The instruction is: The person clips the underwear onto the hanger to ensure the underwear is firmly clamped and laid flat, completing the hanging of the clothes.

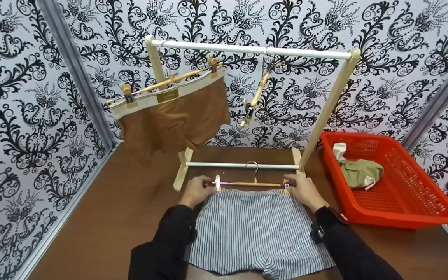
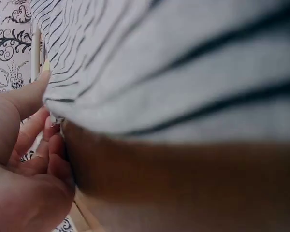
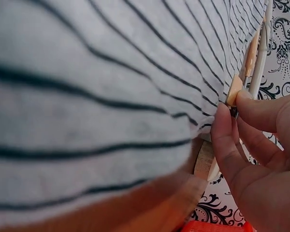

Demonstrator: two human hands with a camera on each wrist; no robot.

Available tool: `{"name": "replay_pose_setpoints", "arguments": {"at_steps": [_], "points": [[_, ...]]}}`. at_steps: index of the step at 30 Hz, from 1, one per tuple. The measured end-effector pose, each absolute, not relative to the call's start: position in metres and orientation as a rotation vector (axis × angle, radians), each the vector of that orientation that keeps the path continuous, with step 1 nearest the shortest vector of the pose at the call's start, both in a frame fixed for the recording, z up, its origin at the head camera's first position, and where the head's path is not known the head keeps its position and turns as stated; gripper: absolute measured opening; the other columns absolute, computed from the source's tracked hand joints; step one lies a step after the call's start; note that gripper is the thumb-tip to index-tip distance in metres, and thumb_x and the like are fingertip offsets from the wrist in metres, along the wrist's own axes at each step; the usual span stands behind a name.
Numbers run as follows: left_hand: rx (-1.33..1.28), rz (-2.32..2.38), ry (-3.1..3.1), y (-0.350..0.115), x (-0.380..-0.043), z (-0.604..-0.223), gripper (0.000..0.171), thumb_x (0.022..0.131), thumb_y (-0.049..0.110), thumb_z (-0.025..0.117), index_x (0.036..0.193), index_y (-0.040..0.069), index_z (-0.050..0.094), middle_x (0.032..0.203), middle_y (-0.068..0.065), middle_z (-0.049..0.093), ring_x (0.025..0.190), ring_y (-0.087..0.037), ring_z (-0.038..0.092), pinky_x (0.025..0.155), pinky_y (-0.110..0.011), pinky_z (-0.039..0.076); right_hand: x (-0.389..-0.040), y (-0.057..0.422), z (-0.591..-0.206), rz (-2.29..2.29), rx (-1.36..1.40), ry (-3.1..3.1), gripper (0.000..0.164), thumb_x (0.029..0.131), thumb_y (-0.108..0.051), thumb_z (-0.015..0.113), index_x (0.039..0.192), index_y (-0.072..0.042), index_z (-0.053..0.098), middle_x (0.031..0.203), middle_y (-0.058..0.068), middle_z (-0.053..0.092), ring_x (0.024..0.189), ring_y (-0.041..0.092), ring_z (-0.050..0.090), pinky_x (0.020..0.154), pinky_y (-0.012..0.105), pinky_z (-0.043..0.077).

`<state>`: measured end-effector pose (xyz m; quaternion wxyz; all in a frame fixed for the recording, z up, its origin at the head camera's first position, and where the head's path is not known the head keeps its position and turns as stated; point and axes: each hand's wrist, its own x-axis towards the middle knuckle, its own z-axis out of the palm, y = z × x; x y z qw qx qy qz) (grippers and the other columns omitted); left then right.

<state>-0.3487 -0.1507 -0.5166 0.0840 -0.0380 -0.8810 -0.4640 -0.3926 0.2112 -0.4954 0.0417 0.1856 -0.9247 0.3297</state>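
Grey-and-white striped shorts (image 1: 253, 229) lie spread before me, their waistband along a wooden clip hanger (image 1: 265, 184). My left hand (image 1: 198, 190) pinches the hanger's left end at its clip; in the left wrist view the thumb is by the waistband corner and the striped cloth (image 2: 135, 63) hides part of the grip. My right hand (image 1: 305, 190) holds the right clip, and the right wrist view shows thumb and fingers pinching that wooden clip (image 3: 235, 91) at the waistband. The hanger's metal hook (image 1: 256, 169) points away from me.
A small rack with a white top rail (image 1: 216, 47) stands behind. Brown shorts (image 1: 177, 120) hang on its left, and a bare clip hanger (image 1: 261, 89) hangs near the middle. A red basket (image 1: 403, 217) at right contains a green garment (image 1: 360, 173).
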Motion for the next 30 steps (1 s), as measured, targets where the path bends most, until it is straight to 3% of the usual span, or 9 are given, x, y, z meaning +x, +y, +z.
{"name": "replay_pose_setpoints", "arguments": {"at_steps": [10, 15, 18, 24, 30], "points": [[-0.072, -1.352, -2.702, -0.153, -0.345, -0.512, 0.034, 0.086, 0.013, 0.081, 0.111, -0.006, 0.068, 0.095, -0.015, 0.067, 0.089, -0.027, 0.061, 0.083, -0.043, 0.051, -0.393, 0.213, -0.495, 1.033, 0.497, -2.855, 0.043, 0.087, 0.007, 0.069, 0.13, 0.009, 0.062, 0.121, 0.027, 0.067, 0.111, 0.044, 0.062, 0.092, 0.057, 0.05], [-0.121, -1.389, -2.728, -0.158, -0.347, -0.517, 0.039, 0.082, 0.012, 0.082, 0.113, -0.006, 0.067, 0.1, -0.015, 0.067, 0.095, -0.029, 0.062, 0.088, -0.045, 0.05, -0.388, 0.199, -0.483, 0.82, 0.46, -2.857, 0.043, 0.086, 0.0, 0.07, 0.128, 0.008, 0.062, 0.123, 0.029, 0.065, 0.113, 0.048, 0.06, 0.093, 0.062, 0.048], [-0.148, -1.449, -2.731, -0.162, -0.349, -0.519, 0.043, 0.079, 0.01, 0.084, 0.115, -0.006, 0.066, 0.102, -0.015, 0.067, 0.098, -0.03, 0.062, 0.09, -0.045, 0.05, -0.384, 0.171, -0.47, 0.691, 0.532, -2.836, 0.04, 0.089, -0.007, 0.071, 0.127, 0.006, 0.065, 0.124, 0.026, 0.066, 0.115, 0.046, 0.06, 0.097, 0.061, 0.047], [-0.112, -1.49, -2.731, -0.163, -0.351, -0.518, 0.044, 0.077, 0.008, 0.086, 0.114, -0.006, 0.066, 0.1, -0.013, 0.066, 0.094, -0.026, 0.061, 0.088, -0.042, 0.05, -0.378, 0.091, -0.453, 0.883, 0.842, -2.906, 0.039, 0.096, -0.011, 0.068, 0.132, 0.003, 0.062, 0.134, 0.022, 0.061, 0.125, 0.039, 0.057, 0.108, 0.053, 0.042], [-0.039, -1.507, -2.735, -0.163, -0.35, -0.517, 0.036, 0.078, 0.008, 0.086, 0.107, -0.004, 0.068, 0.098, -0.012, 0.066, 0.091, -0.025, 0.059, 0.087, -0.043, 0.05, -0.385, 0.034, -0.469, 0.919, 0.974, -2.917, 0.043, 0.093, -0.009, 0.07, 0.131, 0.008, 0.06, 0.127, 0.025, 0.064, 0.117, 0.04, 0.061, 0.102, 0.051, 0.047]]}}
